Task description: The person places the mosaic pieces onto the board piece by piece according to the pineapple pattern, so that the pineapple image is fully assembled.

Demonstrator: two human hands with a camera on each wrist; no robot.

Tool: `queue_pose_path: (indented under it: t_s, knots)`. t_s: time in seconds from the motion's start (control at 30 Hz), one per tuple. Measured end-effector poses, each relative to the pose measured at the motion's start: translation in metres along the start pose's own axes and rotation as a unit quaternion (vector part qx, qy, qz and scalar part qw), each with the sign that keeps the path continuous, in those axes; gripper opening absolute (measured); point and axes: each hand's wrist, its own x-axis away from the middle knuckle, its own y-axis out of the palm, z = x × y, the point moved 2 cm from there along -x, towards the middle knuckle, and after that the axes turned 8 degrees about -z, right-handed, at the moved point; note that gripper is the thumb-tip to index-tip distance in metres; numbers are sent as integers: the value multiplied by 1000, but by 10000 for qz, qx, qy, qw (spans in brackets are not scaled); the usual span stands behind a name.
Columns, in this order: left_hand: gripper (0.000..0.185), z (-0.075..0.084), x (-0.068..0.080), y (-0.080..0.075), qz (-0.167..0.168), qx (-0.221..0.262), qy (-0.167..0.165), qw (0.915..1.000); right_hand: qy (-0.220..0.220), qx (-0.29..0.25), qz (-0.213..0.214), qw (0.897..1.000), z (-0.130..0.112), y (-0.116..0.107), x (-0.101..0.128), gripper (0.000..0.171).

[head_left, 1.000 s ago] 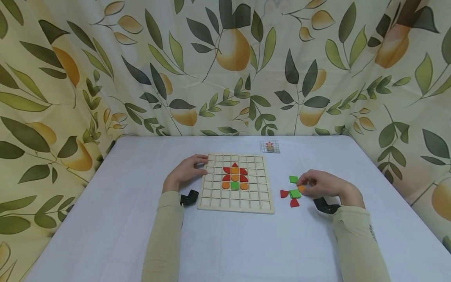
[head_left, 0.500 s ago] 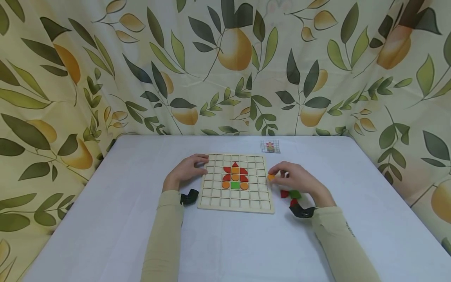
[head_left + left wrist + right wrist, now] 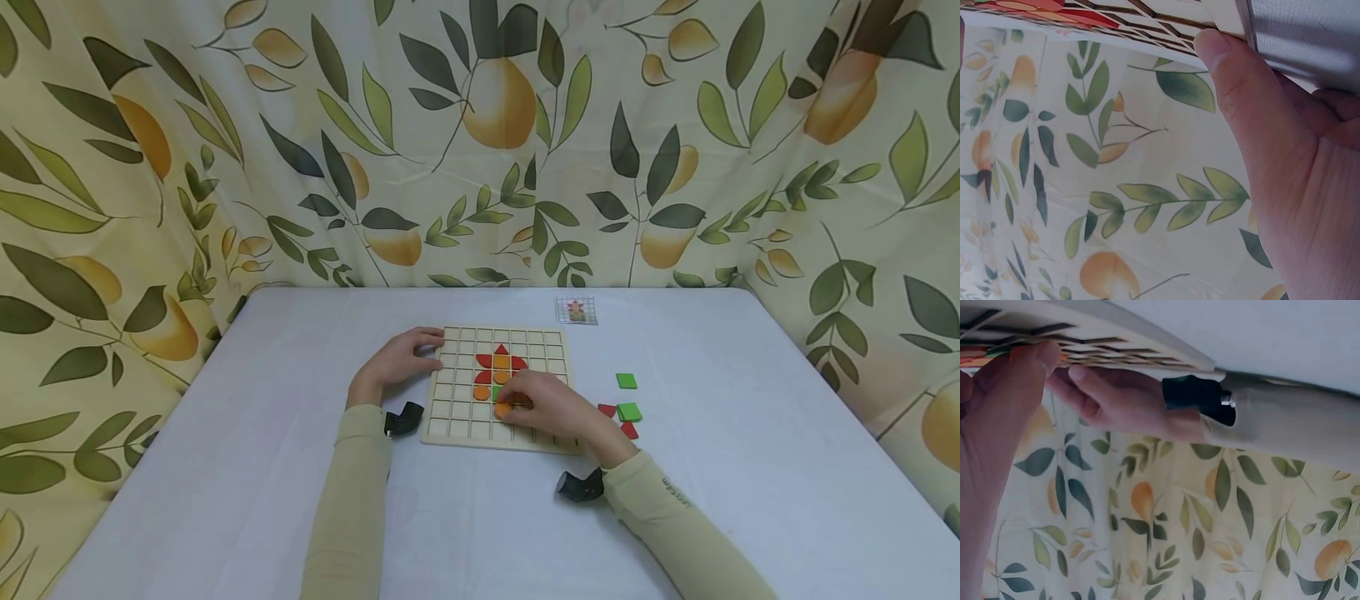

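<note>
My right hand (image 3: 551,408) is over the lower middle of the wooden grid board (image 3: 450,421), fingers curled and pinching a small orange round piece (image 3: 502,409) at their tips — the piece sits low on the board's surface, just below the green square (image 3: 496,392) of the pattern, though I cannot tell whether it is already seated in a cell. My left hand (image 3: 397,364) rests at the board's left edge, fingers relaxed and nearly straight, fingertips touching the frame near its upper left corner; in the left wrist view the thumb (image 3: 1229,75) lies against the board's rim. On the board the pattern shows red pieces (image 3: 500,362) around an orange centre, with an orange round (image 3: 481,392) at lower left. Loose pieces lie on the white table (image 3: 300,517) to the right of the board: two green squares (image 3: 627,396) and two red pieces (image 3: 618,420), close together. A small pattern card (image 3: 576,311) lies beyond the board near the leaf-print curtain (image 3: 225,150). Compared with half a second ago, my right hand has travelled from the board's right edge inward and down across it, carrying the orange piece with it — the loose pieces it covered are now in plain sight; the left hand has not shifted.
</note>
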Motion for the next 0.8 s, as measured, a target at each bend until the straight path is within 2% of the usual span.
queue_pose_path:
  t_s: [0.13,0.33,0.5,0.67,0.73,0.8]
  knots:
    - [47,0,0,0,4,41,-11,10000,151,-119,-27,9998,-2,2,-2,23]
    - [46,0,0,0,16,-52,18,10000,220,17,0,9998,-1,4,-2,22]
    - [46,1,0,0,-2,22,16,10000,232,-176,127,9995,5,-7,4,18]
    - [46,2,1,0,-12,18,-1,10000,555,-297,654,9959,34,-41,25,21]
    - [47,1,1,0,-25,13,5,10000,843,-254,814,9928,54,-54,39,25]
    - [47,1,1,0,-50,7,15,10000,1285,-265,784,9883,77,-64,55,29]
